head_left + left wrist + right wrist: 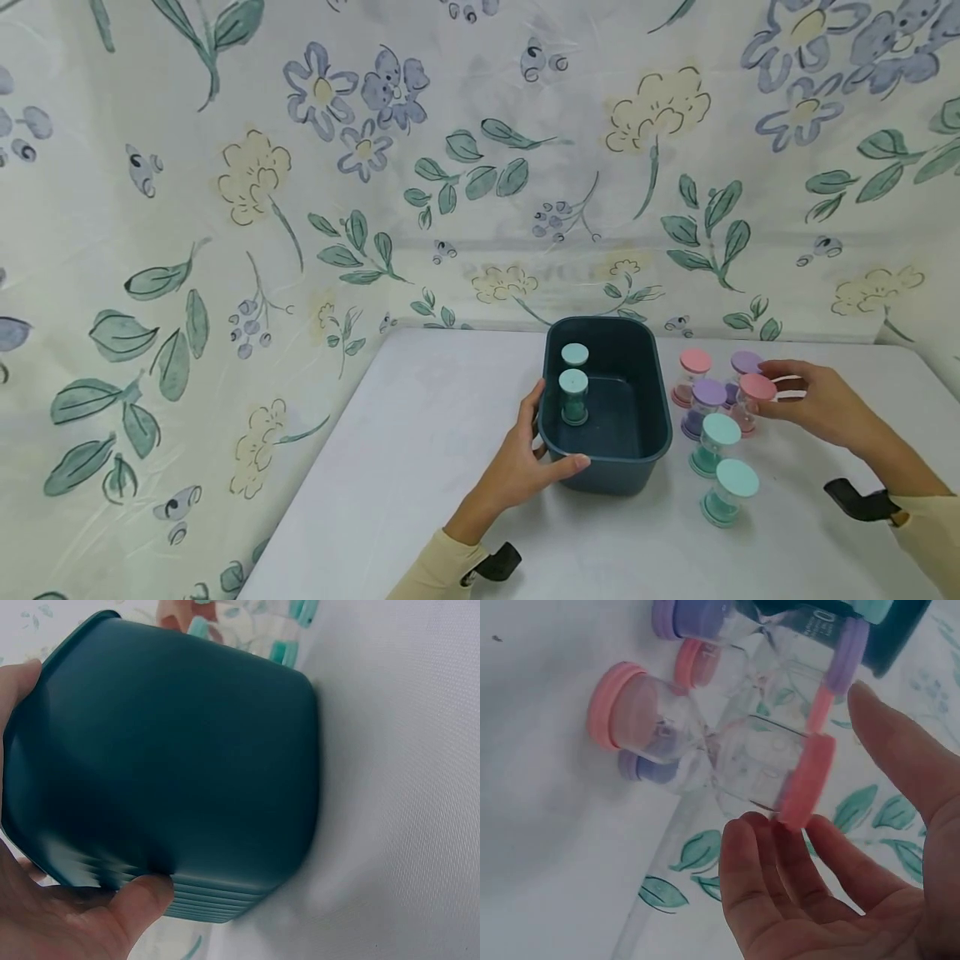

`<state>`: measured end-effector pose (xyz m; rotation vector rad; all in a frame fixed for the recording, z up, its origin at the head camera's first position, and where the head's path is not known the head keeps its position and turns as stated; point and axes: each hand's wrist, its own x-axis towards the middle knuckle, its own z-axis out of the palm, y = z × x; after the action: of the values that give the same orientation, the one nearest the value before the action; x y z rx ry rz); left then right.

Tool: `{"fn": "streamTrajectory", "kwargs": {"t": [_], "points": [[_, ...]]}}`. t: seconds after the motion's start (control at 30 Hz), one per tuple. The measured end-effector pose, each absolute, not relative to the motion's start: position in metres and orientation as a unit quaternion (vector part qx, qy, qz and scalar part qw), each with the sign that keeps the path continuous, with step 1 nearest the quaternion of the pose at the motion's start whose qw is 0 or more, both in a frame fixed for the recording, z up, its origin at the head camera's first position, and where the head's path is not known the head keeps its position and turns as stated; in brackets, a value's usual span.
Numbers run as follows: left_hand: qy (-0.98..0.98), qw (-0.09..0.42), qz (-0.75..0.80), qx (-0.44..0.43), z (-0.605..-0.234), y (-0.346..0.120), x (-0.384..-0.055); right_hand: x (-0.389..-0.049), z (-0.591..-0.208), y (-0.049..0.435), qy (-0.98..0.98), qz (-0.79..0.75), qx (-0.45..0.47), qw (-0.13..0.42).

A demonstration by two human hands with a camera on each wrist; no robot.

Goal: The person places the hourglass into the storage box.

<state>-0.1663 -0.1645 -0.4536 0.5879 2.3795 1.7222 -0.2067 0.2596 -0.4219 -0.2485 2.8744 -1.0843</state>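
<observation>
My left hand [512,460] grips the near left corner of a dark teal plastic bin [607,473], thumb along the front and fingers at the left side. Two hourglasses with mint caps [574,397] stand inside it. To the bin's right, my right hand [821,404] is at a pink-capped hourglass [752,408]. In the right wrist view, the fingertips [740,832] lie right by its pink cap [810,780], while the thumb [885,731] is spread apart from it. The glass stands upright on the table.
Beside that hourglass stand another pink one [694,377], two purple ones, one front [705,408] and one back [746,363], and two mint ones, [715,444] and a nearer mint hourglass [727,492]. A floral curtain [465,208] hangs behind the white table [390,467].
</observation>
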Motion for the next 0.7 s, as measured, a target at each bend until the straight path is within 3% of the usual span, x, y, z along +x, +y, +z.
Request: {"fn": "streamTrajectory", "kwargs": {"t": [0.7], "points": [[0.793, 0.071, 0.572, 0.198, -0.456, -0.166, -0.166, -0.201, -0.434, 0.260, 0.927, -0.374, -0.004, 0.014]]}}
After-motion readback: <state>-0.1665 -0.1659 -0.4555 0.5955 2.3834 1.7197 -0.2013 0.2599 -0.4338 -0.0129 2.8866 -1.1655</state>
